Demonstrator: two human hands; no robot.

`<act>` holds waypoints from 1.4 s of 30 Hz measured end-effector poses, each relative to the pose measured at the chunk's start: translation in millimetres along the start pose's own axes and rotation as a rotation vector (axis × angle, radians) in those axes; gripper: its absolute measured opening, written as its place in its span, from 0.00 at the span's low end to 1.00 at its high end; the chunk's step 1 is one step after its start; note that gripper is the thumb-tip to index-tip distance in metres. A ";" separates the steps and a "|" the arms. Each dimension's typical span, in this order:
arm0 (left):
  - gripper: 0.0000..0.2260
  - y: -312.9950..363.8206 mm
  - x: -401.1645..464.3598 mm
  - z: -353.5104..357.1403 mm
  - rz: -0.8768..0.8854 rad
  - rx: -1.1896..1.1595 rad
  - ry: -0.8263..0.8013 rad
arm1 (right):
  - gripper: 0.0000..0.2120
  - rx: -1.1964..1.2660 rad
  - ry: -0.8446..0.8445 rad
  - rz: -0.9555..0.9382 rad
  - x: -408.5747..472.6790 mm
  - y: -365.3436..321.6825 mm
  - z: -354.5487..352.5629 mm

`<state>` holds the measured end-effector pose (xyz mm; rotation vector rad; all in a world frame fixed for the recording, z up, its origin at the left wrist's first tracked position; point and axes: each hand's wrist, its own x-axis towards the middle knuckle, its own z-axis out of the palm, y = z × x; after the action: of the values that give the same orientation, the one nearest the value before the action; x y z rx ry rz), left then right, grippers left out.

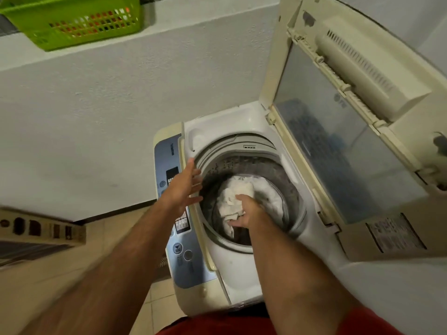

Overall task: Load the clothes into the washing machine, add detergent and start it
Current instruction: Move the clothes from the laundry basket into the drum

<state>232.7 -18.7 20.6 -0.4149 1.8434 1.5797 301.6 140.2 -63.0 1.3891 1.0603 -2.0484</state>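
We have our right hand down inside the round steel drum of the cream and white top-loading washing machine, at the lower centre of the frame, its fingers curled around a crumpled white cloth that lies on top of more white laundry in the drum. Our left hand hovers with its fingers spread and relaxed, holding nothing, just above the drum's left rim and the blue control panel that runs down the machine's left edge. We judge the cloth to be light, soft and limp: it will bunch and drape rather than keep a shape, so a gathered fistful anywhere along its folds should hold, and a loose end may trail or catch on the drum's rim. It does not look fragile or slippery; whether it is damp we cannot tell. The tall hinged lid with its tinted window stands open at the right of the frame, leaning over the opening's far side, and we judge it the main thing to mind when lifting an arm out. A green slotted plastic basket sits on a ledge at the upper left, well apart from the machine. No detergent is in view, and the panel's buttons are too blurred to read.
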 end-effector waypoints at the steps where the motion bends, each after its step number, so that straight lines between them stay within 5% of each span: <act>1: 0.30 1.0 -0.8 -0.1 0.004 0.011 0.003 | 0.10 -0.072 0.027 -0.018 6.3 -0.2 3.3; 4: 0.30 0.9 -4.2 0.4 0.017 0.036 -0.001 | 0.14 -0.340 0.109 -0.179 16.1 3.4 8.9; 12: 0.29 -2.1 -12.4 0.2 0.019 0.062 -0.094 | 0.24 -0.368 0.268 -0.264 -3.2 12.3 -0.6; 22: 0.24 -23.1 -48.1 51.8 0.099 0.247 -0.365 | 0.03 0.084 0.381 -0.665 -96.8 44.0 -31.1; 24: 0.24 -37.0 -66.5 73.2 0.122 0.294 -0.457 | 0.08 0.205 0.297 -0.732 -112.3 58.1 -59.3; 33: 0.23 -112.4 -164.3 155.2 0.166 0.592 -0.960 | 0.06 0.309 0.777 -0.679 -183.8 188.2 -158.2; 42: 0.17 -217.5 -207.2 203.9 0.090 0.815 -0.974 | 0.07 0.508 0.857 -0.482 -196.2 325.8 -231.8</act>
<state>576.5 92.5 -14.5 0.6969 1.4992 0.6981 745.8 115.6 -41.9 2.6373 1.3402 -2.1599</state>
